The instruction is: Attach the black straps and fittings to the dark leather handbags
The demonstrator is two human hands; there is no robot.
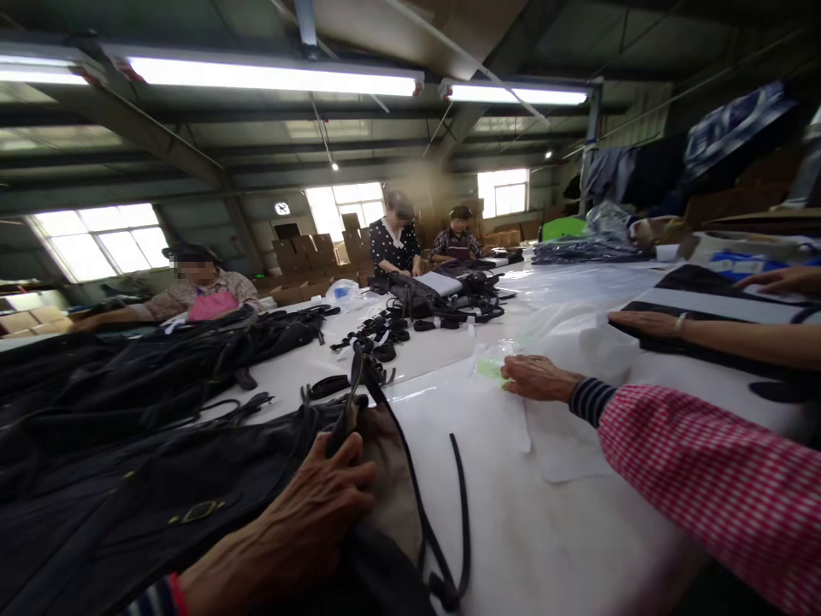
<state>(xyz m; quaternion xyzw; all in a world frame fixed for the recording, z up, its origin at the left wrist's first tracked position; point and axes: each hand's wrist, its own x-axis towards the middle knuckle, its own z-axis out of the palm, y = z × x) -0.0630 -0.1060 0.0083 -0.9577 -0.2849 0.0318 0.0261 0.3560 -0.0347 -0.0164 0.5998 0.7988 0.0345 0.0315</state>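
My left hand [324, 496] lies on a black bag [192, 488] at the near left of the white table [545, 530], its fingers curled over the bag's opening and tan lining [391, 488]. A black strap [458, 513] from the bag loops onto the table. My right hand [535, 378], in a red checked sleeve with a striped cuff, reaches far out and rests with bent fingers on a small clear plastic packet [493, 364] with something green inside. Whether it grips the packet is unclear.
Black bags [128, 376] pile up on the left. Loose black straps and buckles [378, 334] lie mid-table. Another person's hands [647, 323] press on a dark bag [699, 299] at right. Three people [394, 244] work at the far side. Cardboard boxes [308, 252] stand behind.
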